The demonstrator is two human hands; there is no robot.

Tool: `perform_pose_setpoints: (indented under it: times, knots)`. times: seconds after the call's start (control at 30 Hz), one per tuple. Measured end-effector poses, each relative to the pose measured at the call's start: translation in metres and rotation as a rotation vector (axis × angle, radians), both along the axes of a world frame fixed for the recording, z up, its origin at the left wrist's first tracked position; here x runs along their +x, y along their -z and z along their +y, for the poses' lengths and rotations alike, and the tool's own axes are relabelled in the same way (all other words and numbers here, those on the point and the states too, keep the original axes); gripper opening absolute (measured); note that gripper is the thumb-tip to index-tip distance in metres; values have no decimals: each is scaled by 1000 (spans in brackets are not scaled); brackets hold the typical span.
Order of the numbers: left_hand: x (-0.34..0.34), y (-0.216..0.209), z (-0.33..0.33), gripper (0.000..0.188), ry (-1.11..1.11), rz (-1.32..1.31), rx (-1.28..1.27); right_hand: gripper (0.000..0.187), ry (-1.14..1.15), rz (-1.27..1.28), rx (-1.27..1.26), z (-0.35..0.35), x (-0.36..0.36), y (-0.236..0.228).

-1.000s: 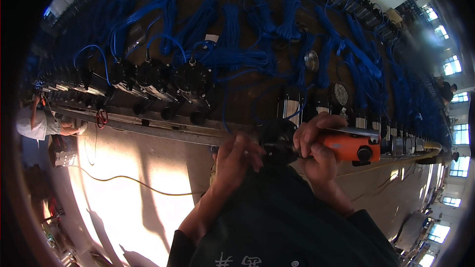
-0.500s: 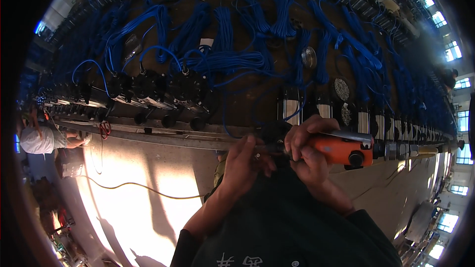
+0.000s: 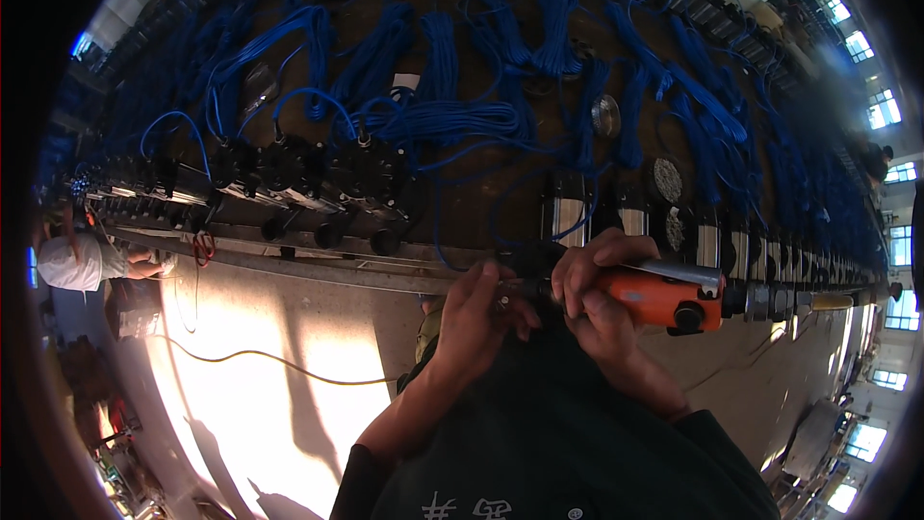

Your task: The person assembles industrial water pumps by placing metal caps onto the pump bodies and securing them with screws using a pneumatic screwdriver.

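My right hand [image 3: 604,294] is wrapped round an orange air tool [image 3: 664,300] with a silver lever along its top. The tool lies sideways in front of my body, its hose end to the right and its dark nose to the left. My left hand [image 3: 470,323] is closed at the nose, thumb and fingers pinched together. What lies between those fingers is too small and dark to make out. Just beyond both hands, a dark rounded part [image 3: 529,258] sits at the bench edge, partly hidden by them.
Black cylindrical units [image 3: 368,171] with blue leads line the bench edge on the left; silver-sided units [image 3: 565,204] line it on the right. Blue cable coils [image 3: 438,58] cover the bench. Small dishes of metal parts [image 3: 666,178] stand nearby. Another person [image 3: 72,265] is at far left.
The tool has tilted very slightly, its hose end a little lower. Both hands keep their hold in nearly the same place.
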State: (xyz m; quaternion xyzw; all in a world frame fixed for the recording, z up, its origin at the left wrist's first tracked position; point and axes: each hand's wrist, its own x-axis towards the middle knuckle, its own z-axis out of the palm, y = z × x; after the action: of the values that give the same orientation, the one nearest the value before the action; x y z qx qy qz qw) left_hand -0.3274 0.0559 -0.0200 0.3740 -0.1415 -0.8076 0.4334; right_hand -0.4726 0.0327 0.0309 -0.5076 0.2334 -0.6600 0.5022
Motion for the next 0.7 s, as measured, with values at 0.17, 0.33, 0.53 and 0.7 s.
perform_pose_setpoints:
  times: [0.17, 0.33, 0.53, 0.7]
  knots:
    - [-1, 2, -1, 33, -37, -4, -21, 29, -32, 129, -6, 1, -3, -1]
    - [-8, 3, 1, 28, -151, 60, -21, 31, 60, 142, 30, 7, 2, -1]
    - [4, 17, -15, 18, -31, -454, -332, 33, 120, 75, 6, 1, 1, 5]
    - [13, 33, -15, 20, 29, -692, -715, 37, 40, 112, 107, -1, -6, 21]
